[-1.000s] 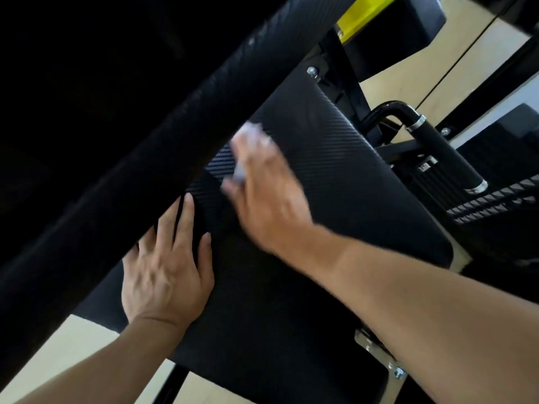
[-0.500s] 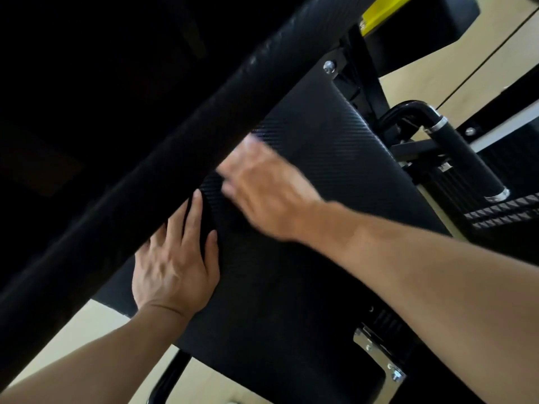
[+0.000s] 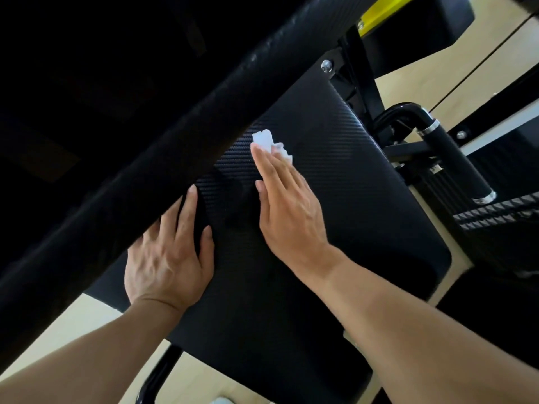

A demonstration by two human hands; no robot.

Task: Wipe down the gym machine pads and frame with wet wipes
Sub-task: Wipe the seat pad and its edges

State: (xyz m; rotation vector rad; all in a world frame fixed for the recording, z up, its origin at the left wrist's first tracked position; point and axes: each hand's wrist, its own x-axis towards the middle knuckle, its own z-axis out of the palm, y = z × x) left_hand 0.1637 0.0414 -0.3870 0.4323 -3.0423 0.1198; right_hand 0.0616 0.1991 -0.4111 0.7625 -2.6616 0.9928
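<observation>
A black textured seat pad [image 3: 335, 199] of the gym machine fills the middle of the view. My right hand [image 3: 285, 205] lies flat on it with straight fingers and presses a white wet wipe [image 3: 269, 144] against the pad; the wipe pokes out past the fingertips. My left hand [image 3: 170, 258] rests flat on the pad's left part, its fingertips partly under a thick black padded roller [image 3: 163, 158] that crosses the view diagonally above the seat.
A black handle with a chrome ring [image 3: 449, 153] stands to the right of the pad. A yellow frame part [image 3: 379, 10] and a black pad sit at the top right. A ridged footplate [image 3: 501, 211] lies at the right. Pale floor [image 3: 73, 322] shows below.
My right hand swept to the left under the roller, then back to the right and up the pad, so the wipe shows again. My left hand stayed pressed in place.
</observation>
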